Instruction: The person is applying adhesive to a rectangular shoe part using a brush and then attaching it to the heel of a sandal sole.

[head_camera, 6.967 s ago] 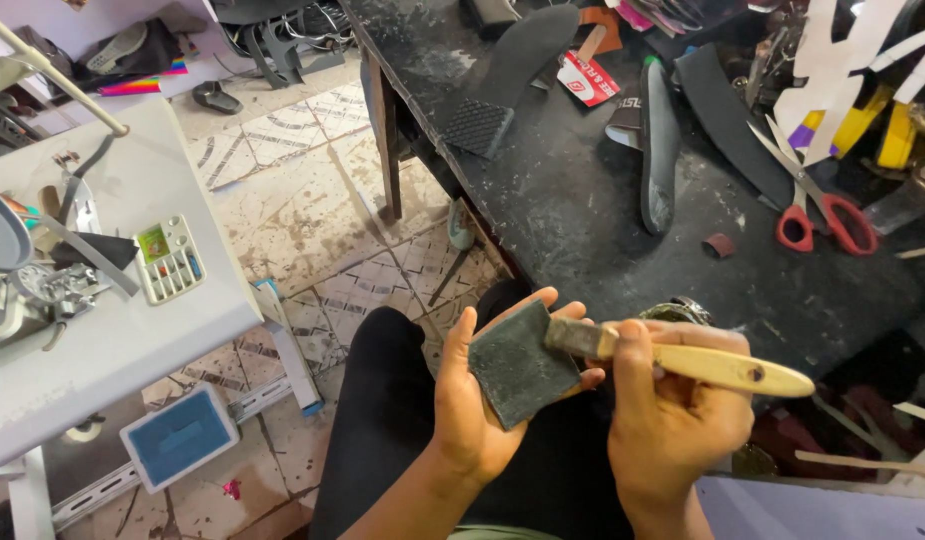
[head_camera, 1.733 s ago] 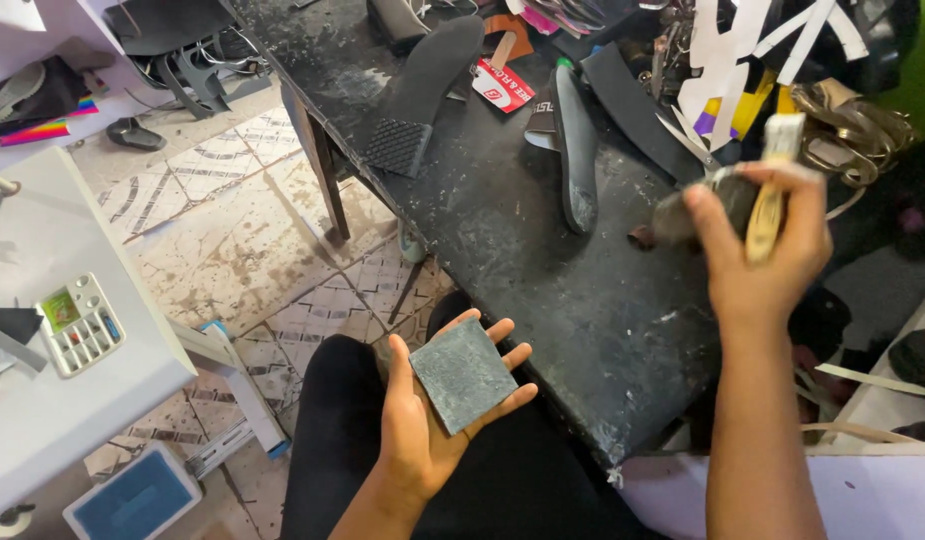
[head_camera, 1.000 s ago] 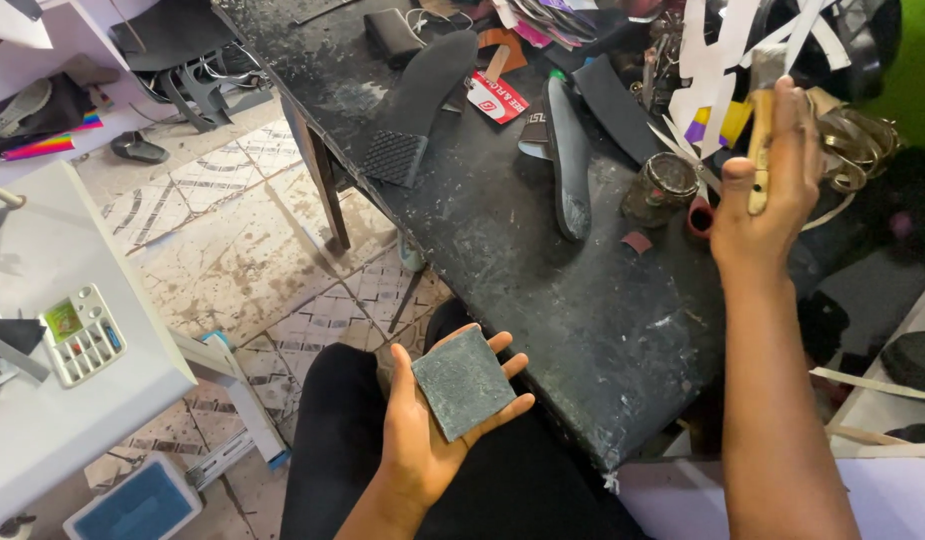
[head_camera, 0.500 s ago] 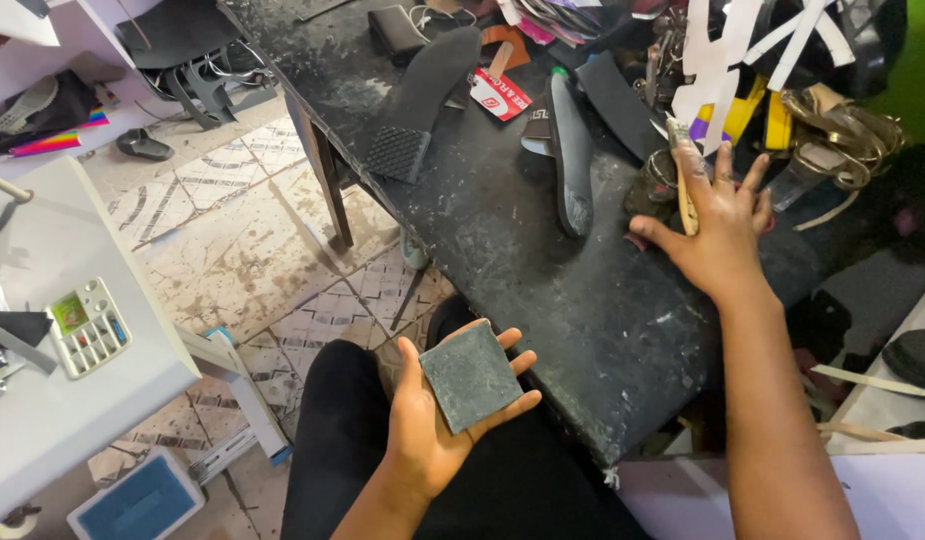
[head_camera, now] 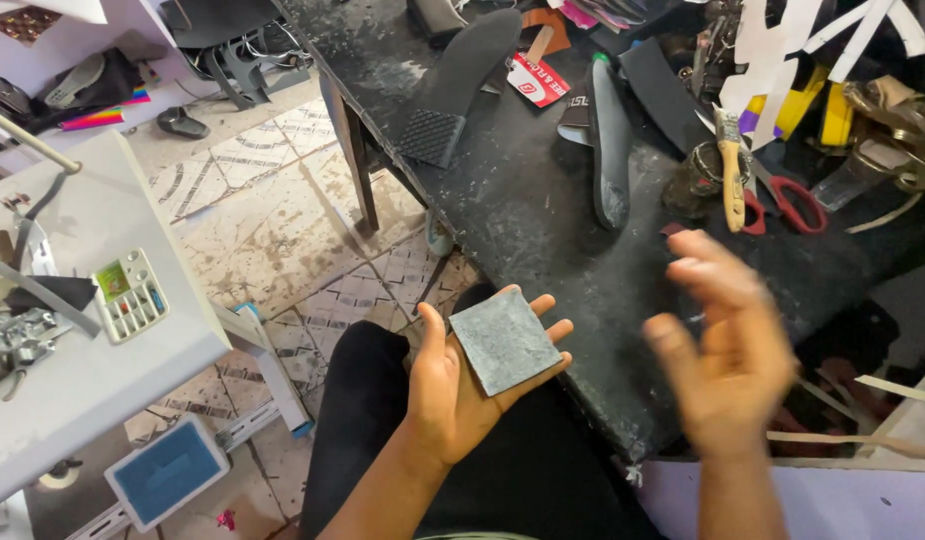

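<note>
A: Obs. 1, far left of both hands: white machine table (head_camera: 102,400) with a small keypad panel (head_camera: 130,295); a blue-faced pedal (head_camera: 167,472) on the floor below it.

B: Left hand?

A: Left hand (head_camera: 462,385) palm up, fingers spread flat, not clasped. A grey square piece (head_camera: 504,341) lies loose on the fingers and upper palm, one corner toward the thumb.

B: Above that hand?

A: Dark workbench (head_camera: 542,210), its edge just beside the fingertips. Further up and well apart from the hand: a black sole with a ribbed heel (head_camera: 457,85), then a narrow dark insole (head_camera: 610,150).

B: Right hand?

A: Right hand (head_camera: 727,345) raised over the bench edge, blurred. Fingers look loosely spread, nothing held. Near the left hand, not touching it or the grey square.

B: Beyond it?

A: A pale-handled brush (head_camera: 731,170) resting on a small dark tin (head_camera: 694,178), apart from the fingertips; red-handled scissors (head_camera: 787,200) just right of the brush.
</note>
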